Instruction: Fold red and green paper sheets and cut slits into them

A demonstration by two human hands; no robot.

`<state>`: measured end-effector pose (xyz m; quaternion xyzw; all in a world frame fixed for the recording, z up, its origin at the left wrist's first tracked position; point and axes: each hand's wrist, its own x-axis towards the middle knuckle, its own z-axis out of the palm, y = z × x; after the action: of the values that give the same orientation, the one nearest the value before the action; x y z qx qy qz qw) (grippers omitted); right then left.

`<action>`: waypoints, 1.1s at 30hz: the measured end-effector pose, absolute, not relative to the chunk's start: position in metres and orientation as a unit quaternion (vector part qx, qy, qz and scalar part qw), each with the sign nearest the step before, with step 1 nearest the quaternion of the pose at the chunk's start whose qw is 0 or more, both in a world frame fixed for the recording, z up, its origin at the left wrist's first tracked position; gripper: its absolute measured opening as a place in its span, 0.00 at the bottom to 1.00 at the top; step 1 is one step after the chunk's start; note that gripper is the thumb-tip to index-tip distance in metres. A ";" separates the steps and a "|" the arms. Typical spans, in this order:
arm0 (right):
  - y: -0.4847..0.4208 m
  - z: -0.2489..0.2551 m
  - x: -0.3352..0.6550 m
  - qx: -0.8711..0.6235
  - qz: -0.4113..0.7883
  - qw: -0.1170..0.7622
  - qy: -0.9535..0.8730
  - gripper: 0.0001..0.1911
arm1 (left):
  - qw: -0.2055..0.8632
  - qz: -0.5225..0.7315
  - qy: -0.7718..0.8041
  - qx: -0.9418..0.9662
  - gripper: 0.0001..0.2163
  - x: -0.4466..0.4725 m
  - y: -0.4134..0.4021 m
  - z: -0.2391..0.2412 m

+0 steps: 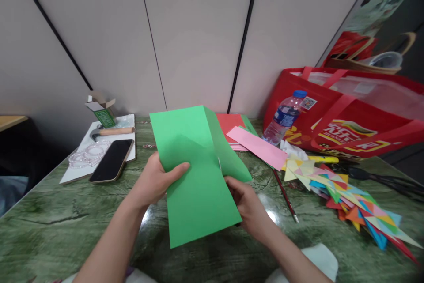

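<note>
A sheet of green paper (195,177), bent along a lengthwise crease, is held up off the table in front of me. My left hand (162,177) grips its left edge, thumb flat on top and the other fingers hidden underneath. At the crease is my right hand (247,203), its fingers curled around a thin blade-like tool that is mostly hidden. Only a small pale glint in the crease and a dark end below the hand show of it. Above that hand, the sheet's right flap stands apart from the front part.
Pink paper strips (258,145) and red paper (230,126) lie behind. To the right are a pencil (285,195), folded colourful paper pieces (357,203), a water bottle (281,119) and a red bag (331,115). A phone (112,160), hammer (114,131) and small box (102,113) sit left.
</note>
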<state>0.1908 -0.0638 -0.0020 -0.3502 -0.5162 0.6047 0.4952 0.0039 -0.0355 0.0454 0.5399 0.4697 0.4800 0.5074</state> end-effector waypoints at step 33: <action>-0.063 -0.003 0.189 -0.360 0.623 0.515 -0.465 0.13 | 0.489 0.460 0.483 0.562 0.14 0.007 -0.036 0.045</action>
<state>0.1895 -0.0632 -0.0028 -0.3601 -0.4654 0.6231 0.5152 0.0066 -0.0364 0.0446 0.5620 0.4827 0.4604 0.4890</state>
